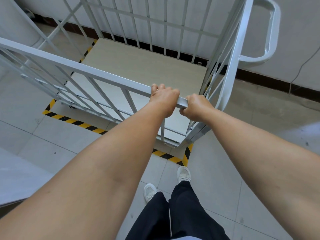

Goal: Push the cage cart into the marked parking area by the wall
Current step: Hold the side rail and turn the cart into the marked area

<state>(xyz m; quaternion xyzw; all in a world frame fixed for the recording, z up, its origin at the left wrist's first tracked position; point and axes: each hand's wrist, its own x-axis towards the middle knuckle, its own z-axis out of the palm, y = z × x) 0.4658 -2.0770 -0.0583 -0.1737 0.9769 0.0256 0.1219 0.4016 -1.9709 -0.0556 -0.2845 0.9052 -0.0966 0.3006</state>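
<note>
Against the far wall (pixel 294 32), on the grey tiled floor (pixel 52 144), white cage cart (pixel 138 19) stands with barred sides and a pale board base (pixel 138 66). Cart base sits inside the marked parking area (pixel 78 122), a rectangle of yellow-black hazard tape; tape shows along the near edge, near-left corner, near-right corner and part of the left side, far end runs up to the dark skirting (pixel 259 78) at the wall foot. Cart's near-right corner post lands just inside the tape corner. Looped tube handle (pixel 271 32) sticks out from the cart's right frame, untouched. Near top rail (pixel 78 66) runs left to right across view; both bare forearms reach to its right end. Left hand (pixel 164 99) grip clenched over the rail, fingers curled over the far side. Right hand (pixel 197 108) grip clenched on the rail end just beside it, hands nearly touching. Dark trousers (pixel 181 213) and two white shoes (pixel 183 174) near bottom, outside the tape.
</note>
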